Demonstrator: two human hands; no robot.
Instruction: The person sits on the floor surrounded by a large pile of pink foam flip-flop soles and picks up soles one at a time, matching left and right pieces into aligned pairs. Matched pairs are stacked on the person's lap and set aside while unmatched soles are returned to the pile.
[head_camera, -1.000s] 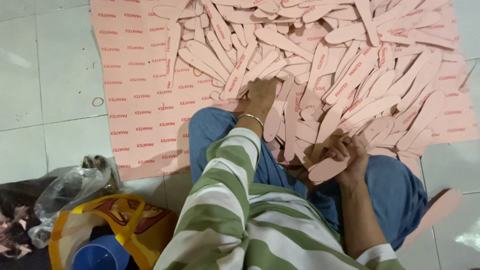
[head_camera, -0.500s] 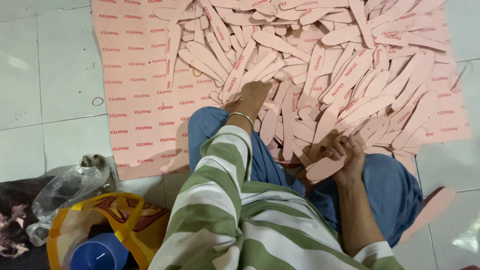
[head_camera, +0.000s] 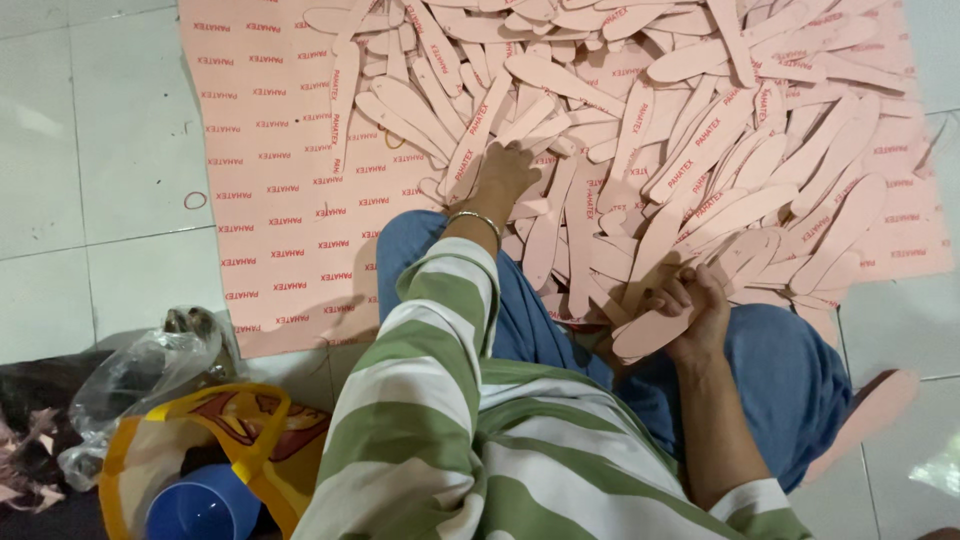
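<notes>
Holding flat pink insoles (head_camera: 655, 325) in right hand (head_camera: 700, 310), left hand (head_camera: 505, 170) on pile (head_camera: 640, 120).

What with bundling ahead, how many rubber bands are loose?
2: one band on the tile left of the sheet, one on the sheet beside the insoles. Others may lie hidden.

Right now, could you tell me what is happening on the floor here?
A person in a green-striped shirt sits on the tiled floor before a pile of pink insoles spread over a pink sheet. The left hand reaches into the pile, touching the insoles. The right hand holds a small stack of insoles over the lap. A yellow bag lies beside them.
</notes>
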